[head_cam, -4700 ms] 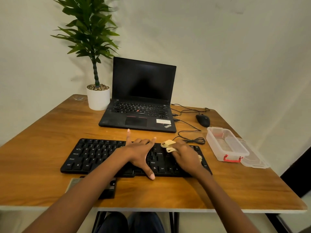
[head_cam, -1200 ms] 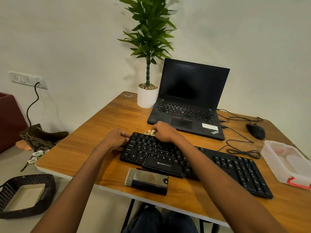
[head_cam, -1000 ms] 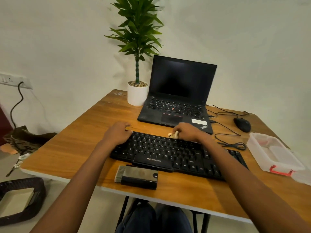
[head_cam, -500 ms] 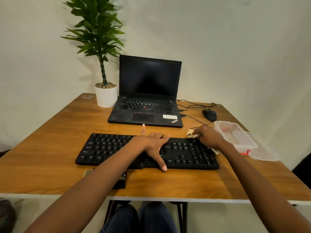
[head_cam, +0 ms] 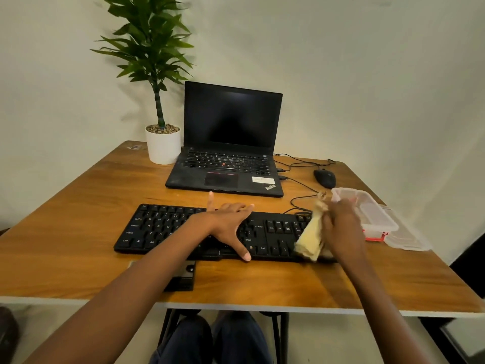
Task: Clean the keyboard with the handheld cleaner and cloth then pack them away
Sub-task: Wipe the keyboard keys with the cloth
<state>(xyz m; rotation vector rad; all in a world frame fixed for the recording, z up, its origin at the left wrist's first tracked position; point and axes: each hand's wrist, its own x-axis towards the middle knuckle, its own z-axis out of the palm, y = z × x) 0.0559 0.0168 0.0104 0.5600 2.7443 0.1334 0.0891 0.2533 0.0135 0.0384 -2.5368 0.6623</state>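
Note:
A black keyboard (head_cam: 168, 229) lies across the wooden table (head_cam: 78, 232) in front of me. My left hand (head_cam: 228, 224) rests flat on its middle, fingers spread. Above the keyboard's right end, my right hand (head_cam: 341, 227) grips a pale yellow cloth (head_cam: 311, 237), which hangs down over the number pad. The handheld cleaner (head_cam: 183, 277) lies near the table's front edge, mostly hidden under my left forearm. A clear plastic box with red clips (head_cam: 372, 216) stands open just right of my right hand.
An open black laptop (head_cam: 228, 143) sits behind the keyboard, with a potted plant (head_cam: 162, 145) to its left. A black mouse (head_cam: 325, 178) and loose cables (head_cam: 299, 164) lie at the back right. The box's lid (head_cam: 404, 237) lies beside the box.
My right hand has lifted the cloth off the keyboard's right end, so it now hangs loose. The left hand stays flat on the keys. Earlier, the right hand wiped across the keyboard.

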